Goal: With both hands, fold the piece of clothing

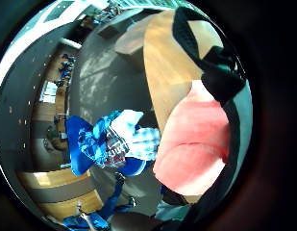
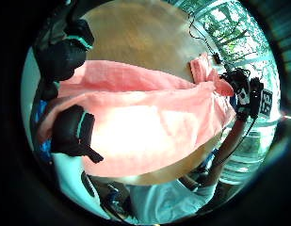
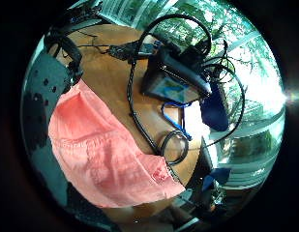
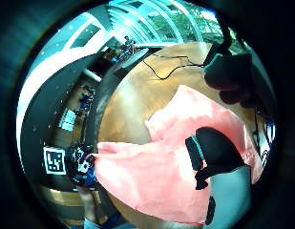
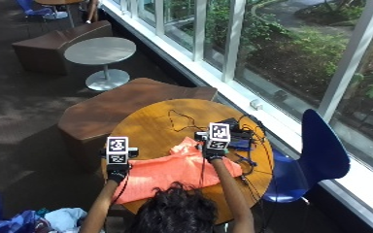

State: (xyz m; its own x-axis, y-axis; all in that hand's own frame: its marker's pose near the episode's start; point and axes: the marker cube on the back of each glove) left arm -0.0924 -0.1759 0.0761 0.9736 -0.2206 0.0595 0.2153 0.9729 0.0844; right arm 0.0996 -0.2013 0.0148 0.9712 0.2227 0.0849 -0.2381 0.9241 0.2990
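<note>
Garment [image 5: 174, 172], salmon-pink cloth, lies spread across the near part of the round wooden table [image 5: 154, 116], w/ one small flap bunched up at its far edge toward the table's centre. Left hand [image 5: 116, 173] sits at the garment's left end, by the table's left rim; left thumb-side palm view shows its fingers [image 2: 72, 132] curled round the cloth edge, so it holds the garment. Right hand [image 5: 213, 154] is at the garment's far right corner, nearer the table's centre; right thumb-side palm view shows its fingertips [image 4: 211, 152] bent down over the cloth, pinching it. Both forearms reach in over the table's near rim. Black device w/ screen [image 3: 175, 79] and tangled black cables [image 5: 180, 119] lie on the table's far-right part, beyond the garment. Blue chair [image 5: 315, 155] stands just right of the table.
</note>
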